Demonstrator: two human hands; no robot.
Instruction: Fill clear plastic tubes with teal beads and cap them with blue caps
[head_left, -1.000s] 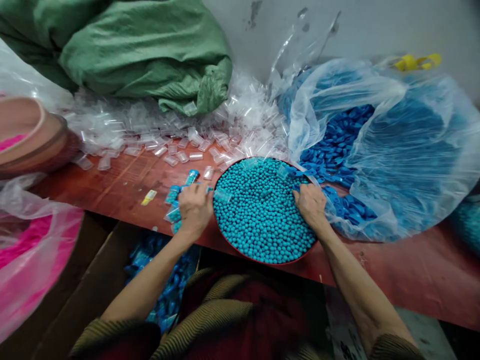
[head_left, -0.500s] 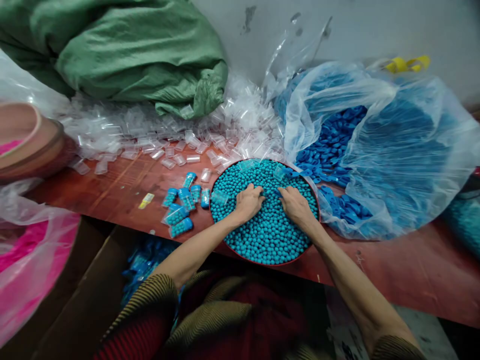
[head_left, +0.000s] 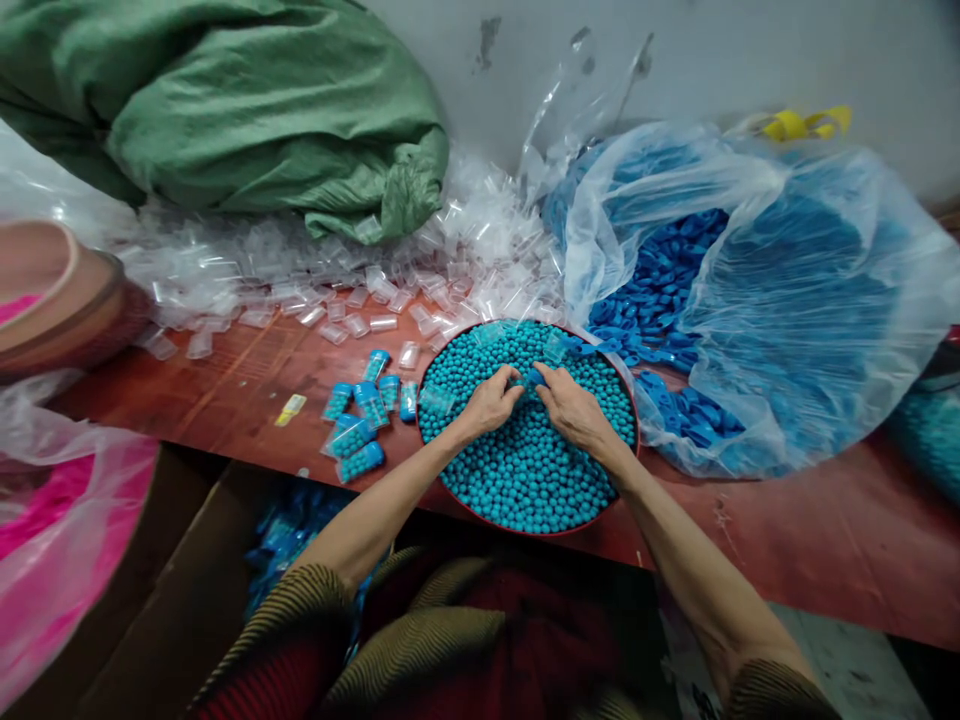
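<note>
A round red-rimmed tub full of small turquoise beads stands at the table's front edge. Over the beads, my left hand is closed, its fingers curled around something mostly hidden, possibly a small clear vial. Close on its right, my right hand pinches a small blue cap between thumb and fingers. Cap and left fingertips almost meet; whether they touch is unclear. A few clear vials lie on the beads. Left of the tub sit several bead-filled vials with blue caps.
Behind the tub spreads a heap of clear vials, with a green cloth sack over it. A plastic bag of blue caps lies open at right. Pink pieces in plastic and a tan bucket are at left.
My hands have come closer together above the beads, the right one moving left and slightly away from me. The blue cap now sits near my left fingertips.
</note>
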